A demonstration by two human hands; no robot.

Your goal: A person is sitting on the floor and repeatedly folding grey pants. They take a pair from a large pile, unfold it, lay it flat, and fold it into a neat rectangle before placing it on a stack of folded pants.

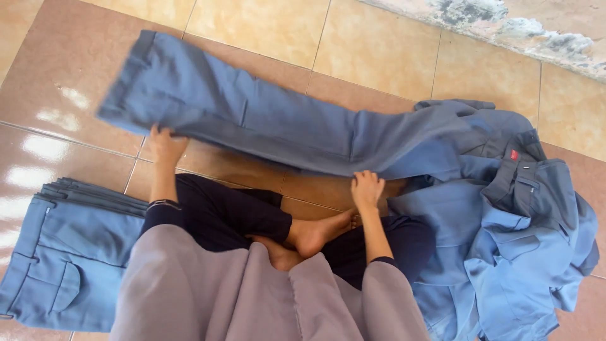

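A pair of blue-grey trousers (265, 120) lies stretched across the tiled floor in front of me, waistband at the far left. My left hand (165, 144) grips its near edge close to the waistband. My right hand (367, 188) holds the near edge further along the leg. I sit cross-legged in dark trousers, with bare feet (309, 237) between my arms.
A neat stack of folded blue trousers (60, 252) rests on the floor at my left. A loose heap of blue garments (517, 221) lies at my right. Beige floor tiles (265, 25) run to a stained wall base (505, 22) at the far right.
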